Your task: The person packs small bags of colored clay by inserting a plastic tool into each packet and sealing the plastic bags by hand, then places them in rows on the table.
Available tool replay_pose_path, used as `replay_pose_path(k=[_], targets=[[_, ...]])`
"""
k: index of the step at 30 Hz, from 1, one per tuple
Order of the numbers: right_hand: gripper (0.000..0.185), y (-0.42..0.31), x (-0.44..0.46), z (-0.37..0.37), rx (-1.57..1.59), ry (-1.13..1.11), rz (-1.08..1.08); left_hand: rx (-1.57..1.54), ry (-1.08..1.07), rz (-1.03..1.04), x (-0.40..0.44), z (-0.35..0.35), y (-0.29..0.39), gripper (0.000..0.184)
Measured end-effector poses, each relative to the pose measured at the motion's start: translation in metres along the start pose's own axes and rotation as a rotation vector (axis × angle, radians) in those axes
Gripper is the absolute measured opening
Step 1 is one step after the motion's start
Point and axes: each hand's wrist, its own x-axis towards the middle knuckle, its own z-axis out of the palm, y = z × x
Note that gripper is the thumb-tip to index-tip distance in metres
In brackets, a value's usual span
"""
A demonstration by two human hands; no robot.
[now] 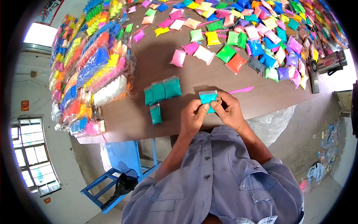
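Left hand (192, 115) and right hand (232, 112) pinch teal sachet (207, 98) by near edge of table (130, 115); excess thumb pressure might burst it.

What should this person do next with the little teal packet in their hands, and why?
I'd probably lay the held packet beside the other teal packets on the table: the left fingers and right fingers pinch it, its colour looks close to theirs, and they lie nearby, to the person's left.
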Motion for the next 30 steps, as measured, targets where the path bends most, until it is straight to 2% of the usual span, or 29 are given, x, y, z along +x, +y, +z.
replay_pose_path(k=[4,5,7,10,13,15,17,19,20,21,23,25,27,28,30], targets=[[0.024,0.01,-0.004,-0.003,0.094,0.004,0.153,-0.065,-0.035,-0.051,0.001,-0.003,0.0,0.02],[0.025,0.014,-0.004,-0.003,0.151,0.005,0.212,0.1,-0.039,0.166,0.003,-0.006,-0.004,0.021],[0.026,0.012,-0.004,-0.001,0.152,0.024,0.204,0.264,-0.041,0.381,0.004,-0.006,-0.003,0.022],[0.027,0.013,-0.004,0.0,0.158,0.048,0.195,0.248,-0.066,0.247,0.001,-0.006,0.003,0.024],[0.028,0.011,-0.006,-0.002,0.185,0.062,0.198,0.256,-0.076,0.322,0.003,-0.005,0.008,0.022],[0.029,0.008,-0.007,-0.004,0.205,0.072,0.204,0.257,-0.106,0.292,0.002,-0.005,0.012,0.021],[0.015,0.005,-0.006,-0.005,0.307,0.244,0.288,0.253,-0.159,0.241,0.0,-0.007,0.01,0.019],[0.014,0.003,-0.002,-0.014,0.582,0.359,0.204,0.25,-0.203,0.197,-0.004,-0.003,0.008,0.018],[0.013,0.0,0.001,-0.023,0.579,0.387,0.128,0.101,-0.176,0.038,-0.007,0.002,0.007,0.017],[0.016,-0.014,0.001,-0.034,0.461,0.469,0.14,-0.047,-0.147,-0.121,-0.009,0.005,0.007,0.016],[0.019,-0.002,-0.001,-0.065,0.153,0.58,0.076,0.051,-0.174,-0.114,-0.002,0.01,0.021,0.016],[0.022,0.003,-0.007,-0.096,0.033,0.563,0.045,0.145,-0.198,-0.102,0.007,0.016,0.026,0.017],[0.022,0.006,-0.012,-0.111,-0.007,0.601,0.017,0.34,-0.138,0.367,0.017,0.026,0.025,0.021],[0.022,0.007,-0.014,-0.116,-0.089,0.652,0.022,0.337,-0.139,0.37,0.023,0.033,0.022,0.021],[0.021,0.013,-0.019,-0.121,-0.162,0.732,0.024,0.541,-0.101,0.587,0.038,0.048,0.013,0.023]])
